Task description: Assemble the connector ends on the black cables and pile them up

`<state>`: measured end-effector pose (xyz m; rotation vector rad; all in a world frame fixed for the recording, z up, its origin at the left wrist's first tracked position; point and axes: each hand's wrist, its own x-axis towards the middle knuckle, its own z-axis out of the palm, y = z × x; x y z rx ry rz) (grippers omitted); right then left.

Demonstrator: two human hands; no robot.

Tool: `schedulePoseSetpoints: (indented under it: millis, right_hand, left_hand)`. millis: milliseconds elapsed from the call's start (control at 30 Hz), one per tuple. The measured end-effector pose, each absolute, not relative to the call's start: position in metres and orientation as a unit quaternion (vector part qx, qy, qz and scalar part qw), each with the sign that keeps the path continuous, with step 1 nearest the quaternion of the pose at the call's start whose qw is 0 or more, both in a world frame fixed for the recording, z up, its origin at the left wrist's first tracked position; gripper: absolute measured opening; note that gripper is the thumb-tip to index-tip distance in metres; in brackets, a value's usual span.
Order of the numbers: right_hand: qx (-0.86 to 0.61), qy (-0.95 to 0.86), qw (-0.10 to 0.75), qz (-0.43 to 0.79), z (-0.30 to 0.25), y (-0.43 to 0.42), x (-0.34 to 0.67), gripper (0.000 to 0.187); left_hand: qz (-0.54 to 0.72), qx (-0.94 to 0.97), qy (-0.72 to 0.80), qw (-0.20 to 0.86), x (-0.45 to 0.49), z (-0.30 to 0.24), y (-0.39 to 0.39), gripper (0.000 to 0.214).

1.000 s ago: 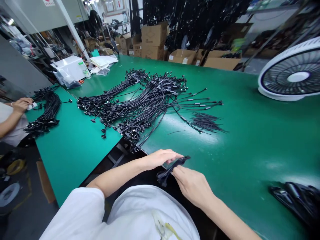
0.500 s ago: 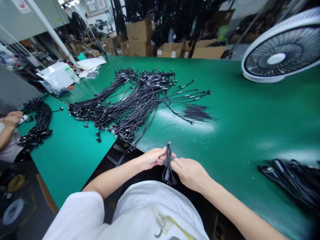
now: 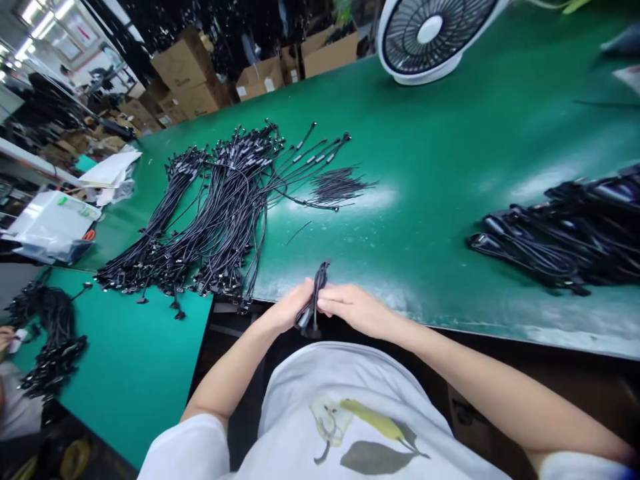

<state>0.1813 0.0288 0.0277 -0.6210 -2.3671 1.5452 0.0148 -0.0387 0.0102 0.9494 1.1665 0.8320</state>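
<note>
My left hand (image 3: 290,308) and my right hand (image 3: 356,309) meet at the near edge of the green table (image 3: 450,167), both closed on a folded black cable bundle (image 3: 312,300) held upright between them. Beyond my hands a large heap of loose black cables (image 3: 210,207) with connectors spreads over the table's left part. Beside it lies a small pile of thin black ties (image 3: 337,185). At the right a stack of bundled black cables (image 3: 565,233) rests on the table.
A white fan (image 3: 425,33) lies at the far edge. Cardboard boxes (image 3: 200,73) stand behind the table. A lower green table (image 3: 125,373) at the left carries another cable pile (image 3: 50,333), with another person's hand (image 3: 7,337) at its edge. Plastic bags (image 3: 50,223) lie at the far left.
The view has swung to the right, bringing the bundled stack further in. My hands stay together on the folded cable, which stays upright between them as half a second ago.
</note>
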Motion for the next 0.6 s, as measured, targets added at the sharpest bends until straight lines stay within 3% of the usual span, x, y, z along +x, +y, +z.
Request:
schedulePoseSetpoints:
  millis: [67,167,367,500,600]
  right_hand:
    - [-0.245,-0.835,0.117,0.478,0.021,0.024,0.182,0.033]
    - [-0.29,-0.835,0.145,0.445,0.011,0.024,0.184,0.032]
    - [-0.277,-0.544,0.163,0.775,0.0,0.032,0.186,0.036]
    - [-0.226,-0.548,0.12,0.796,-0.001,0.05,0.203,0.043]
    - [-0.208,-0.659,0.073,0.719,-0.001,0.057,0.216,0.047]
  left_hand:
    - [0.327,0.434,0.502,0.673,0.01,0.019,-0.038,0.068]
    - [0.289,0.5,0.539,0.614,0.01,0.029,-0.041,0.057]
    - [0.262,0.702,0.579,0.32,0.015,0.028,-0.042,0.045]
    - [0.149,0.821,0.54,0.109,0.007,0.025,-0.036,0.042]
    - [0.082,0.871,0.482,0.042,0.003,0.024,-0.03,0.043]
